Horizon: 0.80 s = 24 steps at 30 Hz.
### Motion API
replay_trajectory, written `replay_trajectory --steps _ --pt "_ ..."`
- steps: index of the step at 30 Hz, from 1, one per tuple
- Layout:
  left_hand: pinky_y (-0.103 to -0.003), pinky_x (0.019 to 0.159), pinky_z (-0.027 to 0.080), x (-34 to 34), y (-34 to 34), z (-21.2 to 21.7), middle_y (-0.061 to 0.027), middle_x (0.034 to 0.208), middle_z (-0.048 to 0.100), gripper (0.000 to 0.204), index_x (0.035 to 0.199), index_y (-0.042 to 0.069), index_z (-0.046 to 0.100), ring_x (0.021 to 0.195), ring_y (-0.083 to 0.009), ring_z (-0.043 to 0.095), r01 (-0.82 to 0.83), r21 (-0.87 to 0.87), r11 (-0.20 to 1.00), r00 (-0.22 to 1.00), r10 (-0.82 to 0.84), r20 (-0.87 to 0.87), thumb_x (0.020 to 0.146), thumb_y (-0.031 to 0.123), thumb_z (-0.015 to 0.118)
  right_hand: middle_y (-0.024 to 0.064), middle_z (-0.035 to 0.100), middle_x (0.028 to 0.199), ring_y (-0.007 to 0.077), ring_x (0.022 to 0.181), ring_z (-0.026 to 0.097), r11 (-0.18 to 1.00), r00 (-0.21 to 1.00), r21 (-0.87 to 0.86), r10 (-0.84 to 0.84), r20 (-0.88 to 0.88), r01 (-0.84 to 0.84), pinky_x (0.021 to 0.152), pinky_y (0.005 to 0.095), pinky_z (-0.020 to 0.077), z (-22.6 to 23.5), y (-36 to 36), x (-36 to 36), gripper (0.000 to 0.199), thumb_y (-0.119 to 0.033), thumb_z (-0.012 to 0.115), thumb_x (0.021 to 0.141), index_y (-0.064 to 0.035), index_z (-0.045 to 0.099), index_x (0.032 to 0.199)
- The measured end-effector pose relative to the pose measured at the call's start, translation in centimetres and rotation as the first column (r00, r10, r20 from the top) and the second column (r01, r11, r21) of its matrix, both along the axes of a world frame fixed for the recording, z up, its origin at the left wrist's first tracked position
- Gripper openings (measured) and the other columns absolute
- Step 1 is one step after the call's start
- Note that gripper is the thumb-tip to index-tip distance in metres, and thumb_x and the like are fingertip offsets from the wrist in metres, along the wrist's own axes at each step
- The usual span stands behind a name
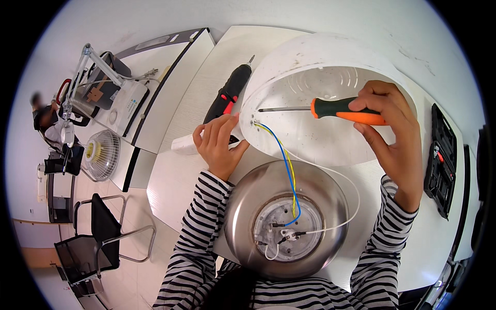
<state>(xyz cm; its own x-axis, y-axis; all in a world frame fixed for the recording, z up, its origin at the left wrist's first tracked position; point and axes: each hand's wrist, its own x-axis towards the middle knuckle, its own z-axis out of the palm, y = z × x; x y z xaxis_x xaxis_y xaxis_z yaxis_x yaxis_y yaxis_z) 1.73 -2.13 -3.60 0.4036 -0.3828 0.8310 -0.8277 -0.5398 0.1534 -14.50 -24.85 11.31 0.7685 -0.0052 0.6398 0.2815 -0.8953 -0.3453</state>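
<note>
Dark blurred shape [232, 289] at lower edge, closest to camera; can't tell what it is. Screwdriver [333, 109], green and orange handle, is in the right hand [390, 116]: thumb and fingers pinch the handle, shaft pointing left, roughly level, across the open mouth of the white shell [330, 142]. Tip is near the wire holes on the shell's left side; can't tell if it touches. Left hand [219, 147] is at the shell's left rim, fingers bent, over a white tubular piece [183, 145]; can't tell if it grips either.

Blue wire [287, 168], yellow-green wire [293, 181] and white wire [356, 191] run from the shell down to the round steel base [240, 212], which sits in front of the person, recess with terminals facing up. Striped sleeves [188, 248] on both arms.

Black-and-red power driver [226, 94] lies on the white table [178, 178], just beyond the left hand. Open black tool case [440, 165] at far right. Left: second table with desk lamp [101, 62], wire-caged fan [102, 154] beside it, black chair [103, 219] on the floor.
</note>
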Motion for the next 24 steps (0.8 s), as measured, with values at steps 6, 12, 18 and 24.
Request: replay_trajectory --steps 6,12,18,24 --pt "-0.034 0.088 0.028 -0.1 -0.4 0.2 0.0020 0.097 0.060 0.046 0.102 0.013 0.058 0.089 -0.0136 0.054 -0.011 -0.001 1.000 1.000 0.011 0.006 0.060 0.022 0.074 0.0093 0.056 0.096 0.0223 0.087 0.057 0.930 0.994 0.364 0.082 -0.066 -0.053 0.075 0.0294 0.0457 -1.5 -1.4 0.6 0.029 0.007 0.062 0.069 -0.0022 0.059 0.096" --pt "-0.035 0.088 0.028 0.0 -0.2 -0.1 0.0023 0.096 0.060 0.045 0.101 0.013 0.059 0.088 -0.0138 0.054 0.006 -0.022 1.000 1.000 -0.006 0.012 0.060 0.021 0.073 0.0075 0.056 0.097 0.0181 0.088 0.057 0.912 0.986 0.407 0.105 -0.133 -0.042 0.078 0.0281 0.0462 -1.5 -1.6 0.5 0.026 0.006 0.060 0.074 -0.0006 0.057 0.099" --pt "-0.035 0.088 0.028 0.0 -0.3 0.0 0.0022 0.096 0.060 0.044 0.101 0.013 0.059 0.088 -0.0138 0.054 0.003 -0.011 1.000 1.000 -0.003 0.009 0.060 0.021 0.072 0.0073 0.056 0.099 0.0174 0.088 0.057 0.915 0.980 0.388 0.163 -0.111 -0.108 0.079 0.0277 0.0459 -2.2 -2.2 0.9 0.027 0.005 0.060 0.076 -0.0005 0.056 0.102" --pt "-0.034 0.088 0.028 0.0 -0.2 0.1 0.0022 0.096 0.060 0.044 0.102 0.013 0.059 0.088 -0.0136 0.054 0.002 -0.014 1.000 1.000 -0.002 0.012 0.060 0.021 0.072 0.0075 0.056 0.101 0.0172 0.092 0.057 0.894 0.976 0.439 0.166 -0.143 -0.088 0.082 0.0279 0.0454 -2.1 -2.4 0.8 0.027 0.006 0.060 0.076 0.0007 0.055 0.103"
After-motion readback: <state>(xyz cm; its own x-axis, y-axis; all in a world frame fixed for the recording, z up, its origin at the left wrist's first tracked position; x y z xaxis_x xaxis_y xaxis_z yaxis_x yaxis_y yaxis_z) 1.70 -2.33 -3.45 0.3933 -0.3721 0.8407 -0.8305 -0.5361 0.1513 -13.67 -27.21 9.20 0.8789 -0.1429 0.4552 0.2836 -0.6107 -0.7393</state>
